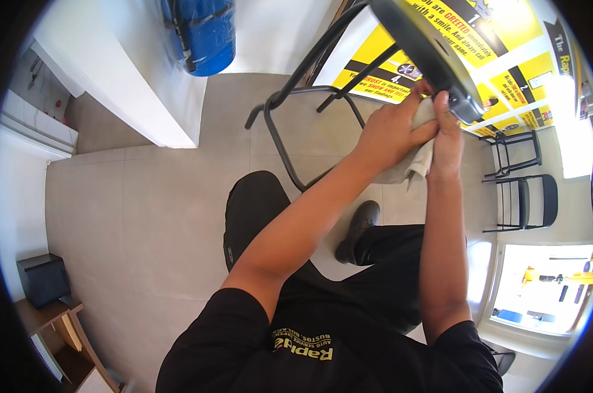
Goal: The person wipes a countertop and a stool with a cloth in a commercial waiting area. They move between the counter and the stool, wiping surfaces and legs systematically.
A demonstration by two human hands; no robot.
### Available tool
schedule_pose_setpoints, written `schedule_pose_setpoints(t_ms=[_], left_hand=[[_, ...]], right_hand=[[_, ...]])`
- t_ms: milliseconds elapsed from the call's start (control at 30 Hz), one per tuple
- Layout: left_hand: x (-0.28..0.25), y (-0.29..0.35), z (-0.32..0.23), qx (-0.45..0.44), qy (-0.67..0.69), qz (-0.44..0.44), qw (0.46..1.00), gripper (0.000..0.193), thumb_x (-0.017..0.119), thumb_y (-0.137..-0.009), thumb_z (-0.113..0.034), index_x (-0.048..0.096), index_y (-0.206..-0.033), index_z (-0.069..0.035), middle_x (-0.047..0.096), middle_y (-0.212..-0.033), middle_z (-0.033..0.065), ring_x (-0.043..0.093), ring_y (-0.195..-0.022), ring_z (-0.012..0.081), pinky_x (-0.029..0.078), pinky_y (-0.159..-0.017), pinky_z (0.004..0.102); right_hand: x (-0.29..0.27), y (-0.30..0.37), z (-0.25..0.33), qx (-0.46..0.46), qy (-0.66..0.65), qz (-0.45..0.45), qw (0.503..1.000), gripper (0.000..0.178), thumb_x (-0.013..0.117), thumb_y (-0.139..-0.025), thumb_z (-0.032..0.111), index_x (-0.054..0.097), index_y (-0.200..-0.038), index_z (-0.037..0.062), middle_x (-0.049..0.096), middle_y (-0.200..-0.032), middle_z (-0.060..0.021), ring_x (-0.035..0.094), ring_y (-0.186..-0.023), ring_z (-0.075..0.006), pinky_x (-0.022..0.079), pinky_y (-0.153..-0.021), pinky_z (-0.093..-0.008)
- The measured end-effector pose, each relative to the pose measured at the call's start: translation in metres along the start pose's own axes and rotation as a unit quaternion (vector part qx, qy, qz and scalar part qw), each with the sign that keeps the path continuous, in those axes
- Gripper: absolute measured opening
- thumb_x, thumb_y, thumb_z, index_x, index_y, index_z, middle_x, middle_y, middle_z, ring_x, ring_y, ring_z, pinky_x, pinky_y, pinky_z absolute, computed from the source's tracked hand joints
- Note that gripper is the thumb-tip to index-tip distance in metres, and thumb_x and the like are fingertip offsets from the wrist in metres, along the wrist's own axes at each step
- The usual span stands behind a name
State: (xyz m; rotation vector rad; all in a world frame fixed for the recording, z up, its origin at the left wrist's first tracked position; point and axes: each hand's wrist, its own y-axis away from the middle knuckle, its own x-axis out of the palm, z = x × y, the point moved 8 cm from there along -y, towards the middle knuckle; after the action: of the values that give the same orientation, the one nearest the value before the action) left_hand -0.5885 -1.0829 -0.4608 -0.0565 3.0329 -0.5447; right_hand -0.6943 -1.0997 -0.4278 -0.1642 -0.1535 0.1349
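Observation:
A black metal-framed chair (pixel 417 46) is tipped at an angle in front of me, its dark panel at the upper right and its tubular legs reaching down to the left. Bunched at the panel's lower edge is a pale grey-beige cloth (pixel 422 160). My left hand (pixel 389 134) is closed around the cloth, its fingertips against the chair's edge. Close beside it, my right hand (pixel 447 144) also grips the cloth, with the thumb lying along the chair's edge. The cloth hides part of the fingers of both hands.
More black folding chairs (pixel 525 203) stand along the right wall, near a bright window (pixel 545 288). Yellow posters (pixel 375 56) cover the far wall. A blue container (pixel 208 39) is beside a white wall end (pixel 139 78). A wooden shelf unit (pixel 67 340) stands lower left.

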Motion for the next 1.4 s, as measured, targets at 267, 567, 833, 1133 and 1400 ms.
schedule_pose_setpoints(t_ms=[267,567,833,1133,1400], left_hand=[[0.016,-0.019,0.008,0.05,-0.025,0.021,0.998,0.059,0.069,-0.089,-0.052,0.062,-0.119,-0.001,0.073,-0.093,0.0235,0.072,-0.088,0.0406,0.055,-0.078,0.0487],[0.028,-0.016,0.012,0.083,-0.044,0.003,0.996,0.058,0.069,-0.09,-0.052,0.062,-0.112,0.001,0.073,-0.088,0.0225,0.072,-0.084,0.0394,0.056,-0.076,0.0487],[0.045,-0.006,0.051,0.069,-0.105,0.012,0.992,0.056,0.07,-0.092,-0.049,0.055,-0.121,-0.004,0.073,-0.094,0.0221,0.071,-0.087,0.0429,0.056,-0.075,0.053],[0.039,-0.004,0.045,0.036,-0.149,0.089,0.984,0.05,0.064,-0.097,-0.047,0.054,-0.121,-0.004,0.073,-0.1,0.0211,0.07,-0.094,0.0428,0.054,-0.079,0.0522],[0.059,-0.031,0.019,0.028,-0.026,0.042,0.998,0.06,0.063,-0.096,-0.049,0.055,-0.129,0.0,0.07,-0.115,0.0257,0.068,-0.109,0.0407,0.055,-0.085,0.0504]], right_hand=[[-0.023,-0.013,-0.003,-0.006,0.028,-0.08,0.996,0.048,0.05,-0.11,0.037,0.063,-0.13,-0.004,0.067,-0.125,-0.0114,0.061,-0.116,-0.0196,0.045,-0.108,-0.0349],[-0.04,-0.021,0.014,-0.098,0.087,-0.081,0.988,0.055,0.059,-0.106,0.04,0.052,-0.144,0.0015,0.064,-0.132,-0.0115,0.055,-0.125,-0.0227,0.044,-0.112,-0.0427],[-0.075,-0.043,-0.001,-0.032,-0.112,-0.013,0.993,0.028,0.064,-0.103,0.031,0.065,-0.108,0.0037,0.068,-0.099,-0.0073,0.063,-0.098,-0.023,0.048,-0.106,-0.0438],[-0.062,-0.032,-0.004,-0.009,-0.094,-0.048,0.994,0.029,0.064,-0.104,0.033,0.064,-0.104,0.0041,0.07,-0.097,-0.0103,0.065,-0.101,-0.0248,0.051,-0.098,-0.0413],[-0.069,-0.035,-0.004,-0.01,-0.045,-0.018,0.999,0.035,0.056,-0.107,0.04,0.063,-0.102,0.0064,0.064,-0.133,-0.0171,0.059,-0.122,-0.028,0.045,-0.109,-0.0452]])
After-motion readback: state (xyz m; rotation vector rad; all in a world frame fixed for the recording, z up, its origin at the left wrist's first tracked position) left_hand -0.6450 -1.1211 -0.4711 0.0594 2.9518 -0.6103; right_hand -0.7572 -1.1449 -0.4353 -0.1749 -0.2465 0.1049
